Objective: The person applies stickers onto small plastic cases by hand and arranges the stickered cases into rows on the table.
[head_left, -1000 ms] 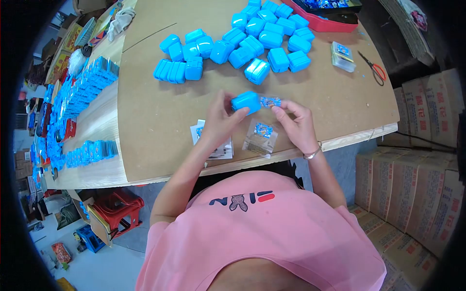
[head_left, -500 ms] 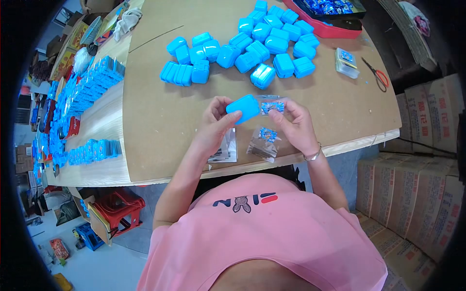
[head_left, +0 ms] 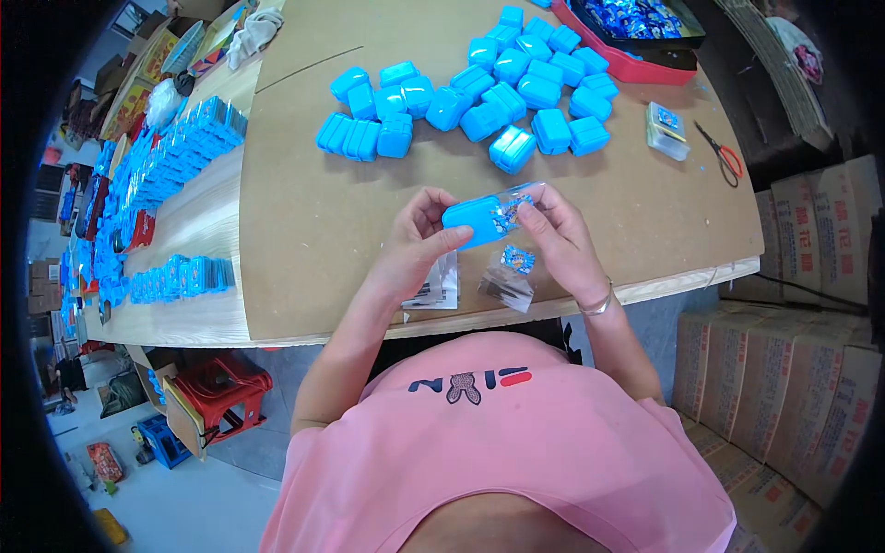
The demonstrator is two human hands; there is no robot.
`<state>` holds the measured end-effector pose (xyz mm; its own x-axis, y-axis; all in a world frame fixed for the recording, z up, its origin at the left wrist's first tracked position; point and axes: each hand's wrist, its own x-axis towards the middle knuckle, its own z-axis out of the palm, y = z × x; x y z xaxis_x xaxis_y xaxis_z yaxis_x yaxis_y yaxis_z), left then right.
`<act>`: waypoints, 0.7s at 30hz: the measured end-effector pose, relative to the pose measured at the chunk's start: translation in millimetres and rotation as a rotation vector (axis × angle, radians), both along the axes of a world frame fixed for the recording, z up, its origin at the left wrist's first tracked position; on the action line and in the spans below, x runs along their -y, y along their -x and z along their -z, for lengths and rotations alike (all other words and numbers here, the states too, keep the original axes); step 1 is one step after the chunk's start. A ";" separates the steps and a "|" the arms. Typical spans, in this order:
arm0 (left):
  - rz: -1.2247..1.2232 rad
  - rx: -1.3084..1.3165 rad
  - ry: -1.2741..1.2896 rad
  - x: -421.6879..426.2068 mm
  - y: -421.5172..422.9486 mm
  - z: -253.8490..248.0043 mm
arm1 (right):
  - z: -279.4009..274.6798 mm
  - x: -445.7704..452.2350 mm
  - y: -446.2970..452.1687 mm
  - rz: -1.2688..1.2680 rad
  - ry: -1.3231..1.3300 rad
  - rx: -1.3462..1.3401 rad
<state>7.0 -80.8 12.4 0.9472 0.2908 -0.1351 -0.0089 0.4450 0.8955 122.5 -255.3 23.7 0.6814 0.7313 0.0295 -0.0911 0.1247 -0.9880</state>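
Between the thumb and fingers of my left hand [head_left: 417, 247] is a small flat blue plastic box [head_left: 466, 223] with rounded corners. My right hand [head_left: 564, 241] pinches a clear plastic bag [head_left: 505, 214] with a blue printed pattern. The bag meets the right end of the box and overlaps it; whether the box end is inside the bag I cannot tell. Just below my hands, another clear bag [head_left: 507, 288] with a printed blue top [head_left: 518, 259] lies on the brown board. Partly behind my left wrist are more flat clear bags [head_left: 441, 284].
Many blue boxes [head_left: 502, 106] are spread across the far board. To the right lie a small clear case [head_left: 666, 134] and orange-handled scissors [head_left: 724, 155]. A red tray [head_left: 636, 66] holds blue packets. Stacked blue packs [head_left: 184, 157] stand at left, cartons [head_left: 774, 396] at right.
The blue box and the bag, apart before, have come together, with the bag now over the box's right end. The whole view has shifted slightly.
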 end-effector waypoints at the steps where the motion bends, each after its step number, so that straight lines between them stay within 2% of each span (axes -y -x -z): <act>1: 0.000 0.005 0.019 -0.3 -0.1 -0.4 | -1.1 -0.4 0.0 -0.002 0.016 0.019; 7: 0.025 0.076 0.107 -2.6 1.3 5.3 | -15.7 -11.7 13.3 0.096 0.140 0.175; 11: -0.134 0.140 0.237 1.4 7.2 7.1 | -18.9 -25.9 20.7 0.259 0.098 0.520; 12: -0.139 0.143 0.237 3.8 7.4 4.7 | -18.5 -31.0 22.9 0.254 0.096 0.522; 16: -0.166 0.064 0.294 16.3 4.6 -14.4 | -11.1 -48.1 33.7 0.314 0.197 1.007; 21: -0.173 -0.007 0.129 9.0 3.1 -12.1 | -9.4 -50.7 34.2 0.294 0.147 0.993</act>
